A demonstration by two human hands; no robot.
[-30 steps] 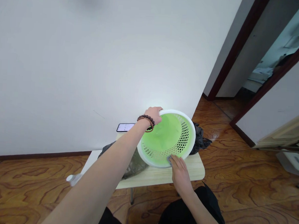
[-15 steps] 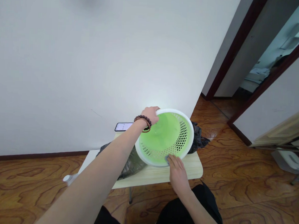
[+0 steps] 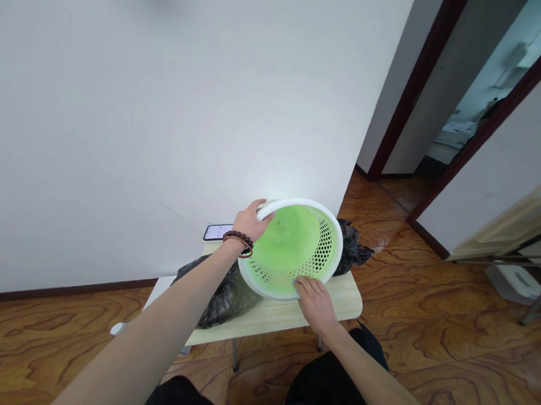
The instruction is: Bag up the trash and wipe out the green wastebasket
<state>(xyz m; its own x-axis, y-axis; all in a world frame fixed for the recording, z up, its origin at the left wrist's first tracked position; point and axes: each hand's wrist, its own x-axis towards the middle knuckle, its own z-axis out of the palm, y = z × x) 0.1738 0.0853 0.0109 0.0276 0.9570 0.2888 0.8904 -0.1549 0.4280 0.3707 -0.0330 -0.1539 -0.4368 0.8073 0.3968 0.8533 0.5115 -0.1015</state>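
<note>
A: Where is the basket (image 3: 287,236) lying from each hand?

B: It's sitting between them, above the desk (image 3: 287,318). The left hand (image 3: 251,221) is gripping its far-left side, so the basket is extending right and nearward from there. The right hand (image 3: 317,303) is meeting its near edge, so most of the basket is lying to the far side of that one.

A: Which hand is nearer to it?

B: Neither, since both are touching it. The left is clasping the white rim (image 3: 339,245), thumb inside and fingers outside.

A: And the right?

B: Its fingers are reaching over the near rim onto the inner wall. A grey bit (image 3: 298,282) is showing at the fingertips, too small to name. The thumb is hiding, so I can't tell whether that hand is gripping or just pressing.

A: Any long axis?

B: The mouth is looking oval, stretching left to right, but it's probably round and tilting toward the person. I can't tell whether the base is resting on the desk.

A: What's flanking it?

B: A dark bag (image 3: 229,297) is slumping at the near left, a black bag (image 3: 352,249) is crumpling at the right, and a phone (image 3: 217,232) is lying far left.
</note>
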